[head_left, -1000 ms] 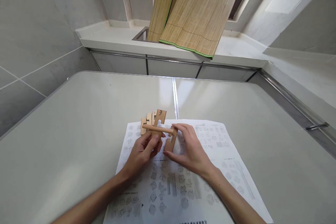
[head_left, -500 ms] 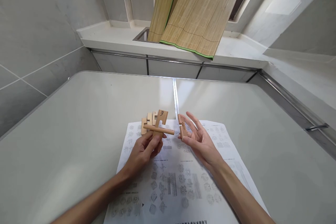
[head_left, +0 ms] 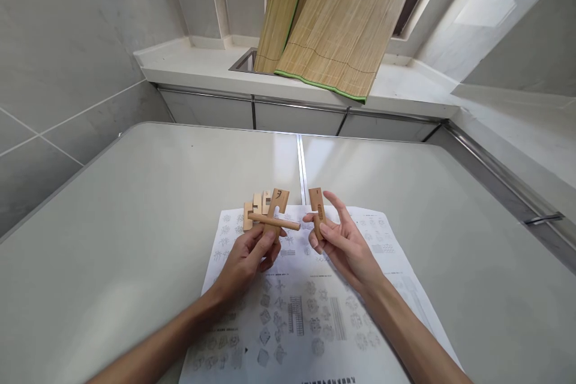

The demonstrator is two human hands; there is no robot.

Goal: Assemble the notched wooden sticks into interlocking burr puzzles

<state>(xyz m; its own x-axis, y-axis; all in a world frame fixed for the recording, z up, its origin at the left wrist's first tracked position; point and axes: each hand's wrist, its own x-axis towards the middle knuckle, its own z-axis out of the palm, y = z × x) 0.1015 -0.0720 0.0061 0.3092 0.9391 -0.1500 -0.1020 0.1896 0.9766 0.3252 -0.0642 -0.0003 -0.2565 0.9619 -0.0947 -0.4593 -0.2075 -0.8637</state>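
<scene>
My left hand point(head_left: 249, 258) is closed on two crossed wooden puzzle pieces point(head_left: 274, 217): one notched piece stands upright and a longer bar lies across it. My right hand point(head_left: 342, 246) holds a single notched wooden piece point(head_left: 317, 209) upright between thumb and fingers, just right of the crossed pair and apart from it. Several more wooden pieces point(head_left: 254, 209) lie on the table behind my left hand. Both hands hover over a printed instruction sheet point(head_left: 310, 312) showing puzzle diagrams.
A grey folding table point(head_left: 135, 222) with a centre seam carries the sheet. Behind it runs a white counter point(head_left: 202, 69) with a sink, and bamboo blinds point(head_left: 328, 18) hang over it. Tiled walls stand to the left and right.
My right hand lifted one wooden piece off the sheet, turned palm-up, and now holds it upright next to the crossed pair. My left hand has barely moved.
</scene>
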